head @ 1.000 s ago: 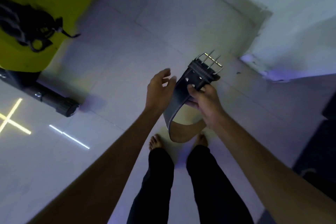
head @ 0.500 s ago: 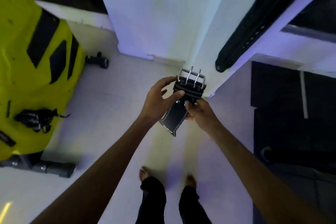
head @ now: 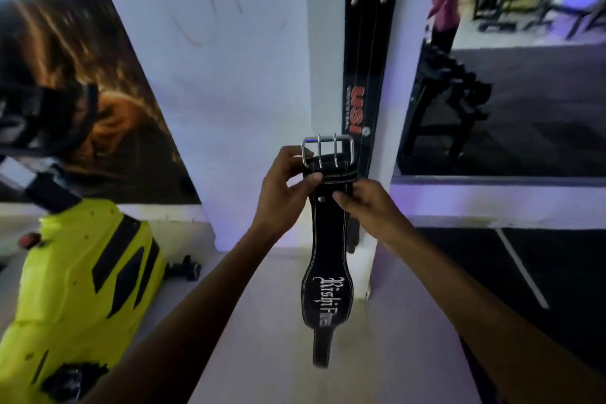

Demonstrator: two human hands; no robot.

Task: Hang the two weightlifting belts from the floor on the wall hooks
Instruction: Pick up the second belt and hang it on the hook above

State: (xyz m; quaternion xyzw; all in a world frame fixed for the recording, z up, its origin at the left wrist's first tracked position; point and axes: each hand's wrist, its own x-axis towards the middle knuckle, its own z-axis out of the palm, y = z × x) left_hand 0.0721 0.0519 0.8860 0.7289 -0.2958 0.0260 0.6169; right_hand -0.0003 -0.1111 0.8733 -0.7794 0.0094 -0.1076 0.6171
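Note:
I hold a black weightlifting belt (head: 328, 256) with white lettering upright in front of a white pillar. Its silver two-prong buckle (head: 327, 149) points up and its tail hangs down. My left hand (head: 284, 184) pinches the belt just below the buckle on the left. My right hand (head: 364, 200) grips it from the right, slightly lower. A second black belt (head: 365, 52) with red lettering hangs flat on the pillar behind, its top end at the upper frame edge. No hook is visible.
A yellow and black punching bag (head: 82, 279) lies on the floor at left, with a small dark dumbbell (head: 183, 269) beside it. A large poster (head: 82, 92) covers the left wall. A mirror (head: 511, 75) fills the right wall above dark floor mats (head: 541, 272).
My view has swung up from the floor to the wall. Both hands have lifted the belt, which now hangs straight down by its buckle end in front of the pillar.

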